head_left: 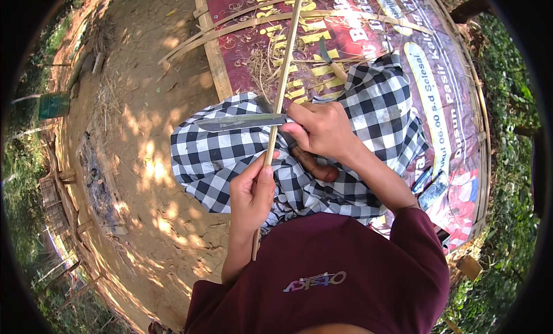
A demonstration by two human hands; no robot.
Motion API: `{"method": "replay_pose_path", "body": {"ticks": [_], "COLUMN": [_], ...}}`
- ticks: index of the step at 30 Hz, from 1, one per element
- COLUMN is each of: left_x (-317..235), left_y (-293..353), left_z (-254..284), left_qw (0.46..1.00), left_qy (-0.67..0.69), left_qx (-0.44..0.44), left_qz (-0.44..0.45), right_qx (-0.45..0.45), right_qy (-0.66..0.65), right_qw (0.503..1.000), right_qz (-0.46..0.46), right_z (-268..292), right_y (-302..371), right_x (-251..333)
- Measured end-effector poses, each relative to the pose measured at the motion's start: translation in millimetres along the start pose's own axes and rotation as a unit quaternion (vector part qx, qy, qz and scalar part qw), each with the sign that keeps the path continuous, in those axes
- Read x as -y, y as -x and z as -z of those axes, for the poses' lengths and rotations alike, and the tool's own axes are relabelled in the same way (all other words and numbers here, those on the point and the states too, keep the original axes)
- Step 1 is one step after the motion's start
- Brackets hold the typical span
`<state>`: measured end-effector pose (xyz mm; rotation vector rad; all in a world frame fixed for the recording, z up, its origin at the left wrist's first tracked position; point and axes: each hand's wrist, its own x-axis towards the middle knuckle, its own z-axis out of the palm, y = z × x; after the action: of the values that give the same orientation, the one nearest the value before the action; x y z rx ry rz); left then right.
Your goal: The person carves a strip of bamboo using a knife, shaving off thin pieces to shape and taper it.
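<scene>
Between the fingers and thumb of my left hand [253,190] is a long, thin bamboo strip [284,74], which slants up and away from my body. Its near end passes beside my left forearm. My right hand [322,129] grips a knife at the root of its broad grey blade [236,123]. The blade points left and crosses the strip just above my left hand, touching it. Below my right hand shows a rounded brown wooden handle [317,165]; whether it joins this blade is hidden. Black-and-white checked cloth [213,155] covers my lap beneath both hands.
A second knife with a curved blade [325,48] lies ahead on a printed red banner sheet [357,40]. Curly shavings [262,66] and long bamboo strips [247,25] lie there too. A pale box [433,191] sits at right. Bare earth [144,103] stretches left.
</scene>
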<state>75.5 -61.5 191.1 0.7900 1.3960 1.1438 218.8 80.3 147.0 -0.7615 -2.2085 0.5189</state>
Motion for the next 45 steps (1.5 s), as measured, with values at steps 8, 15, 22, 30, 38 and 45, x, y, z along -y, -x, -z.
{"method": "replay_pose_path", "body": {"ticks": [8,15,22,30,38,45], "left_x": [-2,-12,10,5,9,-9], "left_y": [2,14,21,7,22,0], "left_z": [-3,2,13,13,-4,-10], "left_qw": [1.0,1.0,0.999,0.999,0.995,0.991], "left_qy": [0.018,-0.013,0.006,-0.011,-0.092,-0.104], "left_qx": [0.011,-0.007,-0.032,-0.033,-0.03,-0.043], "left_qz": [-0.006,-0.026,0.013,0.009,-0.034,-0.071], "right_qx": [-0.037,-0.148,-0.254,-0.076,-0.032,-0.124], "right_qy": [0.135,0.211,0.118,0.006,0.11,0.217], "right_qw": [0.981,0.936,0.93,0.997,0.986,0.968], "right_qz": [0.133,-0.241,-0.236,0.029,0.122,0.035], "right_z": [0,30,63,20,11,8], "right_y": [-11,-46,-25,-18,-21,-55], "right_x": [-36,-147,-148,-39,-50,-111]}}
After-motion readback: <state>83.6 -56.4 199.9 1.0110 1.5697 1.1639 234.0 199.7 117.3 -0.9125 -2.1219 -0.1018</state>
